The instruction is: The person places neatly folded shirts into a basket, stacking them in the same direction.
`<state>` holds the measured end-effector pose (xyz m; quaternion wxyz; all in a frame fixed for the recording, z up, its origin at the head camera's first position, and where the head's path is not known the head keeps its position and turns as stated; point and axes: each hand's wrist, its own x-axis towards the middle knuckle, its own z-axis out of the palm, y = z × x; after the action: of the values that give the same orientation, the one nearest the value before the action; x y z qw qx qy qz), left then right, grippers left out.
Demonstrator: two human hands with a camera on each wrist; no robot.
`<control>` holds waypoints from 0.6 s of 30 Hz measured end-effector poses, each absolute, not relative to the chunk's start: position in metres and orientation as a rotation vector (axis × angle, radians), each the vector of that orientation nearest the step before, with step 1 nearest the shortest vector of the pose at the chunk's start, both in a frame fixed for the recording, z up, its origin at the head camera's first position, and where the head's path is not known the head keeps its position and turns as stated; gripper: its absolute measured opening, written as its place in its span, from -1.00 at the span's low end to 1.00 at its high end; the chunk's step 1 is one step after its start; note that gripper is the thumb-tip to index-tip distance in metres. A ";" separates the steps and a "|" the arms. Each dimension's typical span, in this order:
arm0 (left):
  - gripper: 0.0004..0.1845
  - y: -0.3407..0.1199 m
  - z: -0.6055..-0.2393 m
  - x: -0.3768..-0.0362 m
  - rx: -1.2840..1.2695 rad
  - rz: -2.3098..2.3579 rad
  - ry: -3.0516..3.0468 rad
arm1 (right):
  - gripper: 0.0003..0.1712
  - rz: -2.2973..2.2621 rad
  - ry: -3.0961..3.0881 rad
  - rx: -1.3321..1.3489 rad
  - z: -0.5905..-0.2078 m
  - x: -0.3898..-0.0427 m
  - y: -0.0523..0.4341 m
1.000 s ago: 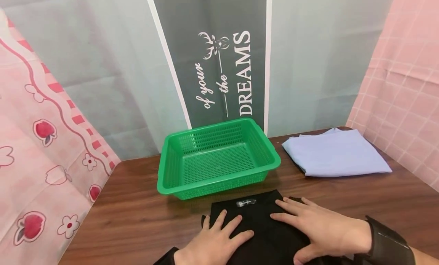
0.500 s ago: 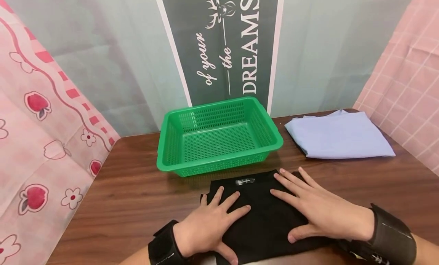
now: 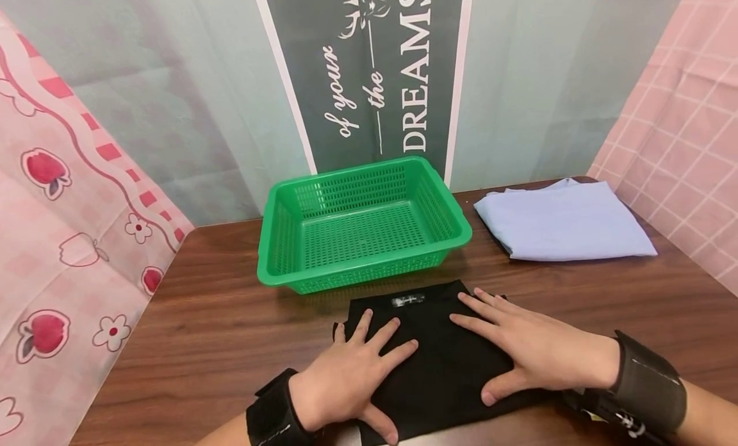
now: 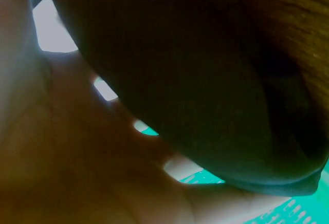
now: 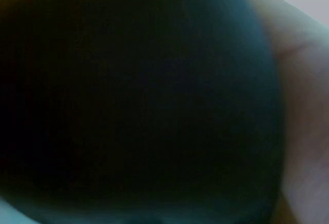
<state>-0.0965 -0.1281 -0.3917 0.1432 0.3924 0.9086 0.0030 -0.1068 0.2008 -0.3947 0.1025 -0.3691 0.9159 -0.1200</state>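
Note:
A folded black garment with a small white label lies on the wooden table near the front edge. My left hand rests flat on its left part, fingers spread. On its right part my right hand presses flat, fingers straight. Both wrists wear black straps. The left wrist view shows only dark cloth close up, my palm and a strip of green basket. Dark cloth fills the right wrist view.
A green plastic basket, with nothing in it, stands just behind the black garment. A folded light blue cloth lies at the back right of the table. Pink patterned sheets hang on both sides, a grey banner behind.
Both hands have stayed flat on the black garment, sliding slightly toward me. The head view has tipped down a little, so the wrists show more.

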 end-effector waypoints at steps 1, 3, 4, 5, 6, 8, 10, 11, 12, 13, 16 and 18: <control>0.28 -0.128 -0.392 -0.096 1.132 0.004 2.620 | 0.17 -0.361 2.696 -1.083 -0.395 -0.108 0.201; 0.27 -0.128 -0.392 -0.097 1.124 -0.002 2.616 | 0.18 -0.367 2.684 -1.082 -0.396 -0.110 0.201; 0.27 -0.128 -0.392 -0.097 1.119 -0.002 2.613 | 0.19 -0.367 2.676 -1.082 -0.397 -0.110 0.201; 0.27 -0.128 -0.392 -0.097 1.112 -0.007 2.611 | 0.19 -0.370 2.669 -1.081 -0.397 -0.110 0.201; 0.28 -0.128 -0.392 -0.097 1.107 -0.011 2.609 | 0.20 -0.370 2.666 -1.081 -0.397 -0.110 0.200; 0.28 -0.129 -0.390 -0.098 1.101 -0.027 2.607 | 0.20 -0.375 2.667 -1.081 -0.397 -0.111 0.198; 0.28 -0.129 -0.390 -0.099 1.099 -0.028 2.602 | 0.21 -0.373 2.673 -1.086 -0.398 -0.111 0.196; 0.28 -0.130 -0.391 -0.099 1.101 -0.027 2.600 | 0.21 -0.370 2.676 -1.089 -0.398 -0.110 0.196; 0.28 -0.130 -0.392 -0.099 1.106 -0.020 2.598 | 0.21 -0.366 2.678 -1.091 -0.398 -0.110 0.195; 0.28 -0.130 -0.393 -0.099 1.116 -0.012 2.593 | 0.21 -0.362 2.679 -1.092 -0.398 -0.109 0.196; 0.28 -0.130 -0.396 -0.100 1.139 0.010 2.592 | 0.20 -0.353 2.682 -1.091 -0.397 -0.108 0.197; 0.28 -0.130 -0.397 -0.100 1.147 0.012 2.597 | 0.20 -0.355 2.682 -1.087 -0.397 -0.107 0.198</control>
<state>-0.0996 -0.1295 -0.3965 0.1510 0.3993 0.9043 0.0040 -0.1073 0.1980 -0.3972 0.1126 -0.3704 0.9141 -0.1209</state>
